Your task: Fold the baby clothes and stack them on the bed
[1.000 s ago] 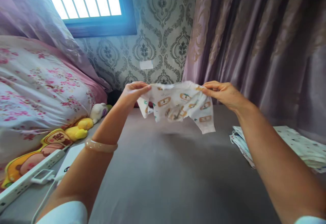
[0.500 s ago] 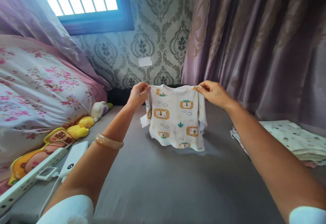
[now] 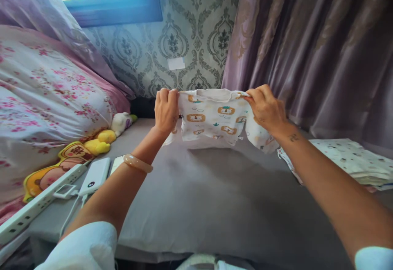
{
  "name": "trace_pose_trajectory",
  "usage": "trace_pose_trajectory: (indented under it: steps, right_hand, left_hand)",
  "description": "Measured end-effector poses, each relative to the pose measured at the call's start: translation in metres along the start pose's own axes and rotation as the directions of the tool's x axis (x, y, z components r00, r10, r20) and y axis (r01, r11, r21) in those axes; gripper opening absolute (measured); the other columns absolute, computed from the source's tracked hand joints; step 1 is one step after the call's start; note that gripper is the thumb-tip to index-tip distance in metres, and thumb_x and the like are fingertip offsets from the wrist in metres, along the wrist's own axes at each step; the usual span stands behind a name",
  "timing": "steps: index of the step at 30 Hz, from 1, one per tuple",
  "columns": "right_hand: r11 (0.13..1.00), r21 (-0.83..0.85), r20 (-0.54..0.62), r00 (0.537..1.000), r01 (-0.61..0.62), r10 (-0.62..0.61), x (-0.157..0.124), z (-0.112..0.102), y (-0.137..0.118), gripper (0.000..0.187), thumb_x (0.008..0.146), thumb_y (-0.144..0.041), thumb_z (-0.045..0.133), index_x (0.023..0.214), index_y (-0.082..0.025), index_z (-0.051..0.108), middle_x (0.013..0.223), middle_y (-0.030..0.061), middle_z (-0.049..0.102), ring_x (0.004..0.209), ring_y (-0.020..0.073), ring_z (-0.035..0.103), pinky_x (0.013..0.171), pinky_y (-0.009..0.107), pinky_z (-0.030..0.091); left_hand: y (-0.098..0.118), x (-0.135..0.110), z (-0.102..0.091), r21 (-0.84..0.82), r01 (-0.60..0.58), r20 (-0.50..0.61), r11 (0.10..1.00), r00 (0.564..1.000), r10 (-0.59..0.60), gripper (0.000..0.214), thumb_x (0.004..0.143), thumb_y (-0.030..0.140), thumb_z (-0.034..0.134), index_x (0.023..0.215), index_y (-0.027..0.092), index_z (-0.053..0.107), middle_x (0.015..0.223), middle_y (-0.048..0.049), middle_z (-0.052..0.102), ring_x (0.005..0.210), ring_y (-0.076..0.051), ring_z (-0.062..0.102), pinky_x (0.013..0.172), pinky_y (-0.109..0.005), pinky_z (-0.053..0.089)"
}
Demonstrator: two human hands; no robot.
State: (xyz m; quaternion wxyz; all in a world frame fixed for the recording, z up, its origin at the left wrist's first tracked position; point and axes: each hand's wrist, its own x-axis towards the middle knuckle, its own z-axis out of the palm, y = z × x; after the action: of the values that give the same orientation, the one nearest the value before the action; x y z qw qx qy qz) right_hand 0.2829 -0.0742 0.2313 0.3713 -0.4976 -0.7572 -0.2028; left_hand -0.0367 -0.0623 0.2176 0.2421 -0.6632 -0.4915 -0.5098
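Observation:
Stretched between my two hands is a small white baby shirt (image 3: 211, 116) printed with orange lion faces. My left hand (image 3: 166, 110) is closed on one shoulder of it. At the other shoulder my right hand (image 3: 267, 108) grips the cloth, fingers bent over it. The neckline runs along the top, and the lower part swings out above the bed sheet, its hem lifted. One sleeve hangs below my right hand; the other is partly hidden behind my left hand.
A grey-sheeted bed (image 3: 184, 204) spreads below. Folded printed cloths (image 3: 353, 159) lie at the right. Along the left are a power strip (image 3: 43, 198), a white power bank (image 3: 95, 175), plush toys (image 3: 100, 143) and floral bedding (image 3: 55, 94). Curtains (image 3: 307, 57) hang behind.
The shirt hung straight down before; now its lower part is flung up and foreshortened. My hands have turned knuckles up and sit slightly higher in the view, which has tilted down.

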Motion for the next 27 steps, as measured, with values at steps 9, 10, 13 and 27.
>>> trace_pose_trajectory:
  steps: [9,10,13,27]
  right_hand:
    - [0.967,0.249,0.034,0.997,0.054,-0.064,-0.016,-0.057,-0.017,0.034,0.094,-0.053,0.045,0.115,-0.036,0.065,0.118,0.0065,0.058,0.106,0.0321,0.056,0.088,0.046,0.043]
    - [0.962,0.264,0.045,0.995,0.07,-0.085,-0.014,-0.065,-0.019,0.032,0.094,-0.052,0.046,0.114,-0.037,0.066,0.114,0.0067,0.059,0.106,0.0321,0.056,0.092,0.047,0.042]
    - [0.95,0.307,0.131,0.987,0.053,-0.098,-0.009,-0.077,-0.023,0.025,0.09,-0.051,0.054,0.106,-0.039,0.068,0.103,0.0054,0.062,0.101,0.0317,0.058,0.093,0.049,0.042]
    - [0.999,-0.043,0.522,0.853,-0.007,0.028,-0.069,0.088,-0.004,0.028,0.099,-0.036,0.04,0.112,-0.025,0.063,0.111,0.0069,0.059,0.089,0.022,0.06,0.07,0.032,0.039]
  left_hand:
    - [0.017,-0.013,-0.078,0.071,-0.101,0.085,0.992,0.992,0.094,0.031,0.099,0.041,0.036,0.103,0.02,0.059,0.101,-0.0093,0.054,0.11,-0.027,0.05,0.098,-0.044,0.037]
    - [0.021,-0.011,-0.09,0.077,-0.125,0.114,0.989,0.987,0.116,0.031,0.1,0.04,0.036,0.103,0.02,0.059,0.102,-0.009,0.053,0.109,-0.026,0.05,0.099,-0.043,0.037]
    - [0.025,-0.003,-0.112,0.059,-0.188,0.209,0.98,0.963,0.171,0.029,0.099,0.037,0.038,0.102,0.017,0.059,0.102,-0.0093,0.051,0.105,-0.025,0.049,0.099,-0.042,0.037]
    - [-0.04,-0.114,0.037,0.264,-0.155,0.654,0.952,0.754,-0.059,0.027,0.097,0.018,0.034,0.098,0.014,0.061,0.1,-0.0138,0.057,0.094,-0.025,0.051,0.086,-0.036,0.042]
